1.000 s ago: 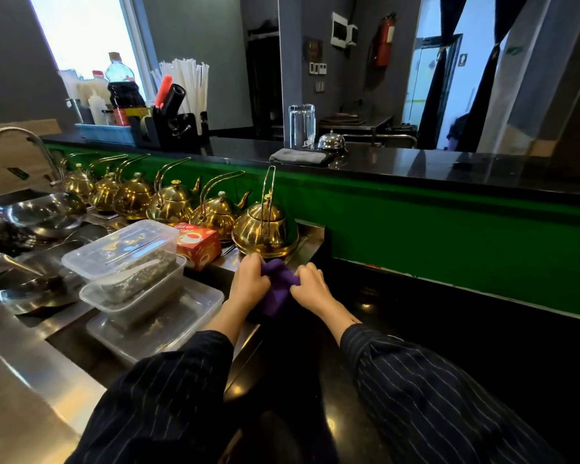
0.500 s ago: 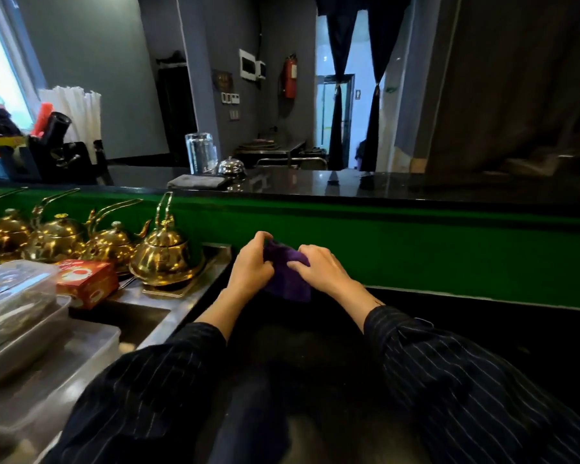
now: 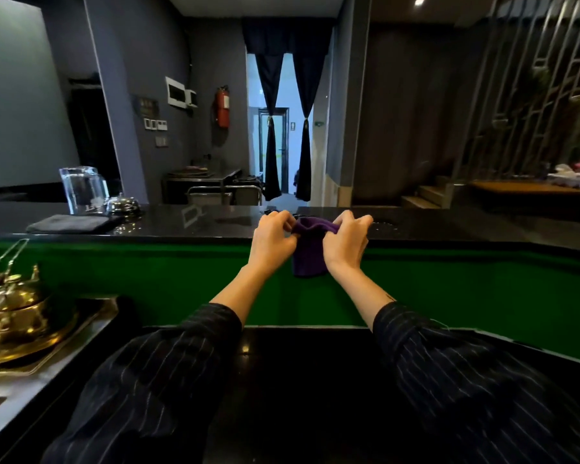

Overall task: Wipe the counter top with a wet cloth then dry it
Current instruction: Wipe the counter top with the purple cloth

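Pinching the soft purple cloth (image 3: 310, 254) by its top, my left hand (image 3: 271, 241) and right hand (image 3: 346, 243) curl their fingers on it. It hangs limp at the edge of the glossy black counter (image 3: 181, 224).

No text legible, wall plaque (image 3: 147, 107) too blurred, fire extinguisher (image 3: 222, 107) label — unreadable, pitcher (image 3: 81, 190) marking — indistinct

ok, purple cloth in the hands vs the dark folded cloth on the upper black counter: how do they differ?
Colour: the purple cloth is vivid purple, while the dark folded cloth is charcoal-black.
Pose: the purple cloth hangs bunched in the air. The dark folded cloth lies flat on the glossy black counter top, beside the clear glass jug.
Contact: the left hand and right hand pinch the purple cloth. Nothing touches the dark folded cloth.
Shared: both are soft fabric.
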A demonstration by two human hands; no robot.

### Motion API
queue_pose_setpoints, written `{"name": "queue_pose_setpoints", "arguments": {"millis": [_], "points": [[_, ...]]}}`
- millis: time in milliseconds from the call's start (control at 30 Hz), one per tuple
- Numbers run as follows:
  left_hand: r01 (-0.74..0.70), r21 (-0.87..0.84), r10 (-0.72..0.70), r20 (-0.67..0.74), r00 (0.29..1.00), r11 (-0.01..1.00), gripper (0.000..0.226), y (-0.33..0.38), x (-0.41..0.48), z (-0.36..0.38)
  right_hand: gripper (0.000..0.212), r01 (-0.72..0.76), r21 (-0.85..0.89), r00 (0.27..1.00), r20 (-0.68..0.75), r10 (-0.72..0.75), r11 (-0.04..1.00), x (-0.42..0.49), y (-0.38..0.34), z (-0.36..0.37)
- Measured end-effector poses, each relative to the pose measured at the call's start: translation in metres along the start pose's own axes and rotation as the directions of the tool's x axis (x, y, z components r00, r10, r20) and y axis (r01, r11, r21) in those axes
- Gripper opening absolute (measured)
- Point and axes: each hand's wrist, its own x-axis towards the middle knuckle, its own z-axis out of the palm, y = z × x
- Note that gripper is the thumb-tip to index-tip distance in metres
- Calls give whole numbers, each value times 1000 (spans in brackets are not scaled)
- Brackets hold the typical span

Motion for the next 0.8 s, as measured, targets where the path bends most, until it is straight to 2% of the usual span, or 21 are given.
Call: {"name": "queue_pose_setpoints", "arguments": {"millis": [133,200,333,433,500,600,700,800], "points": [[-56,1,56,-33,998,998,11,22,26,21,12,49,69,998,-54,-45,996,22,17,-8],[-105,40,107,-34,994,994,10,30,38,32,14,68,44,991,-121,-62,997,34,26,-6],[-188,242,162,122,979,952,33,28,58,64,16,46,-207,971,-220,-92,977,72,49,-1],[-260,333,162,293,942,906,54,21,67,89,23,52,-437,972,-186,-147,898,101,72,-6],[-310,368,165,375,912,877,61,19,74,100,28,59,-534,978,-138,-156,843,116,85,-7],[-360,381,174,442,880,852,61,18,88,114,32,22,-591,992,-85,-89,806,139,97,-5],[-367,386,168,460,872,847,61,19,104,125,26,-71,-584,997,-69,37,809,159,106,-7],[-347,365,127,509,851,864,60,19,111,135,30,-122,-574,992,-38,122,810,165,114,-7]]}}
